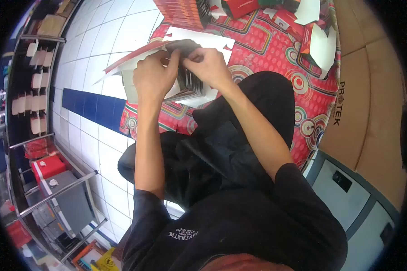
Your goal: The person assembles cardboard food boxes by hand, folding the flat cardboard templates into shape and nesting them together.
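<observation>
Both my hands are at a stack of printed cardboard sheets (191, 86) on the red patterned cloth (257, 49). My left hand (154, 74) has its fingers closed around the upper edge of a red-and-white sheet (131, 58). Close beside it, my right hand (209, 65) is pinched at the dark top edge of the sheets. The fingertips of both hands are partly hidden among the sheets. White card (221, 41) shows behind and under the stack.
A tall stack of red cards (178, 12) stands beyond my hands. Folded red-and-white boxes (320, 47) lie at the back right. A large brown carton (371, 99) is on the right, and metal shelving (59, 194) on the left.
</observation>
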The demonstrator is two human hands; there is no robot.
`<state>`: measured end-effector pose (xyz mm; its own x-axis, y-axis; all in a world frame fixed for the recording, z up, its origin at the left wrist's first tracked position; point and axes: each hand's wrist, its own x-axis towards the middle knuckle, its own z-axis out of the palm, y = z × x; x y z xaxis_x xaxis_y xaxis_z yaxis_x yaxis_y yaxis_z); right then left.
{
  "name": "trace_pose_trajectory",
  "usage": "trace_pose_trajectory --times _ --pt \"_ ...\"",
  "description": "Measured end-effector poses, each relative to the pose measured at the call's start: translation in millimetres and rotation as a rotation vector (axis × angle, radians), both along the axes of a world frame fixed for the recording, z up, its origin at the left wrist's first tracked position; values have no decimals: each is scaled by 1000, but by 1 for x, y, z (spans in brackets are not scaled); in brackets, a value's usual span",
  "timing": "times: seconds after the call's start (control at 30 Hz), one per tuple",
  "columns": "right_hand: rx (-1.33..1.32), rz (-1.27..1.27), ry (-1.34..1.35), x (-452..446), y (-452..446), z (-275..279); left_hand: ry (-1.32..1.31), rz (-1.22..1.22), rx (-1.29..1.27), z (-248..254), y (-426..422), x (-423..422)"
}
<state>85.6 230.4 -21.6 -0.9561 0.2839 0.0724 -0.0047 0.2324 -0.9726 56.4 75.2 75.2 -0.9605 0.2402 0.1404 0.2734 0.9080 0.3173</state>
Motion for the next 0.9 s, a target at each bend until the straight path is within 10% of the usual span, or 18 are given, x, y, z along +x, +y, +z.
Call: trace_pose_trajectory --times 0.9 --pt "248 -133 234 1 -13 -5 -126 18 -422 4 31 -29"
